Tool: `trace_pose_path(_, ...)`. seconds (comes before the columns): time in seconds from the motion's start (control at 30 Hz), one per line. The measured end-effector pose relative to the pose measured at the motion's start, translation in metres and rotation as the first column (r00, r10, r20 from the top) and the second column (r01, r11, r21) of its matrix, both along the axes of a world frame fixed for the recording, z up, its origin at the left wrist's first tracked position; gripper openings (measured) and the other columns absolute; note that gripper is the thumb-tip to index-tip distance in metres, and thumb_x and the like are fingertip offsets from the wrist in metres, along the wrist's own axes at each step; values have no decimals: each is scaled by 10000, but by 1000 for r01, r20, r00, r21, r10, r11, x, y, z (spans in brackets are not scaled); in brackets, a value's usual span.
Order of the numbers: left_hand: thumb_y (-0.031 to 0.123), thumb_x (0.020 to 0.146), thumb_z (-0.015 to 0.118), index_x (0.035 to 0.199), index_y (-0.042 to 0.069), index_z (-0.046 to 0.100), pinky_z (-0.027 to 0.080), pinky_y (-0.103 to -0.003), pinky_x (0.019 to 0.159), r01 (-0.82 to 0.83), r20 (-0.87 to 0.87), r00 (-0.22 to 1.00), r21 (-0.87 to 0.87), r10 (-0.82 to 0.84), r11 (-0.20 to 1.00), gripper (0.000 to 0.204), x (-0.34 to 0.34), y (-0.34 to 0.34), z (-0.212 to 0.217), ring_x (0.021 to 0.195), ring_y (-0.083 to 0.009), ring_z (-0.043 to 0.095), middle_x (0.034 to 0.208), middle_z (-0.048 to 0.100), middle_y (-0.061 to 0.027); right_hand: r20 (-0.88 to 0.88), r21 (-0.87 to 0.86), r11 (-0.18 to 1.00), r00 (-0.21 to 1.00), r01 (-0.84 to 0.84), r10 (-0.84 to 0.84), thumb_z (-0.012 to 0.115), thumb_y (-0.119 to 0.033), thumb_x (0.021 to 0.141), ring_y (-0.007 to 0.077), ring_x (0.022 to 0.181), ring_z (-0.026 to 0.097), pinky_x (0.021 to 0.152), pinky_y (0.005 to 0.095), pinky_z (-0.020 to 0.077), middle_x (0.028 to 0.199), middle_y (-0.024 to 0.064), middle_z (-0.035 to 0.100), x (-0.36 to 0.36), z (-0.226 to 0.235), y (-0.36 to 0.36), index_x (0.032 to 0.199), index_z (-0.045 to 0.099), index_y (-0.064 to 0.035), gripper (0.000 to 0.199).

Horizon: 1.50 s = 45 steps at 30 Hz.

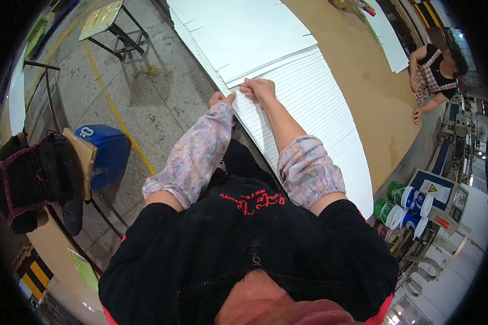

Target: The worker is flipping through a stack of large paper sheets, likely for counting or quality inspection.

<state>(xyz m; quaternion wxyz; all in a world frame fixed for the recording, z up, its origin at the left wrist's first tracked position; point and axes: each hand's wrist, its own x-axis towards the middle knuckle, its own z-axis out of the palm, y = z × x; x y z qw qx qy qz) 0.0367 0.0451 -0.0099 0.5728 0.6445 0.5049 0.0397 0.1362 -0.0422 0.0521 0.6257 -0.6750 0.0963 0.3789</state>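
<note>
Both hands meet at the near left edge of a tall stack of thin white ridged sheets [309, 103]: the right hand [259, 88] pinches the top sheets' edge, and the left hand [220, 99] is curled closed just beside it. The stack lies on a brown wooden table [363, 70]. A blue bin [111, 151] stands far left on the floor.

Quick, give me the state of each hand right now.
Left hand: curled shut at the edge of the stack of white sheets; a firm grip cannot be told.
Right hand: fingers closed, pinching the sheets' edge.
</note>
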Motion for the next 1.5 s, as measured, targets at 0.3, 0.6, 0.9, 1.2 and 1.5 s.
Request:
trace_pose_path(0.3,351,599,721,578,4,439,386,-338,523,81,-6,997,-17,-81,997,448,-1,0,-11,548,-177,442,565,480,-91,334,88,959,899,269,-283,553,33,745,159,593,564,539,254,495,761,161,586,117,-9,-99,922,504,119,204)
trace_pose_path(0.6,277,677,719,658,52,517,394,-261,453,135,-36,990,-86,-139,987,303,-7,1,-7,495,-107,471,589,533,-19,345,34,965,903,262,-257,518,47,745,151,600,561,539,252,518,726,130,554,186,-1,-132,912,482,110,182)
trace_pose_path(0.9,278,679,721,701,36,547,400,-258,453,99,-19,994,-212,-105,972,299,-3,-2,15,491,-108,484,607,550,-23,233,-16,970,945,241,-231,535,-23,774,126,510,508,458,230,480,632,62,507,195,5,-127,719,522,20,71)
trace_pose_path(1.2,270,653,714,655,17,540,416,-269,514,113,-70,989,-191,-128,975,307,-3,-1,22,539,-120,490,581,534,-30,215,2,926,904,377,-369,607,-76,760,110,503,510,433,221,450,635,47,546,224,-8,-133,807,544,-28,92)
trace_pose_path(1.5,307,653,720,636,43,513,390,-261,493,171,-23,985,-11,-172,985,336,-9,-5,16,527,-101,446,571,499,-7,318,-238,929,926,284,-202,659,-54,711,67,441,486,372,170,351,615,53,589,238,-15,-134,827,511,-51,187)
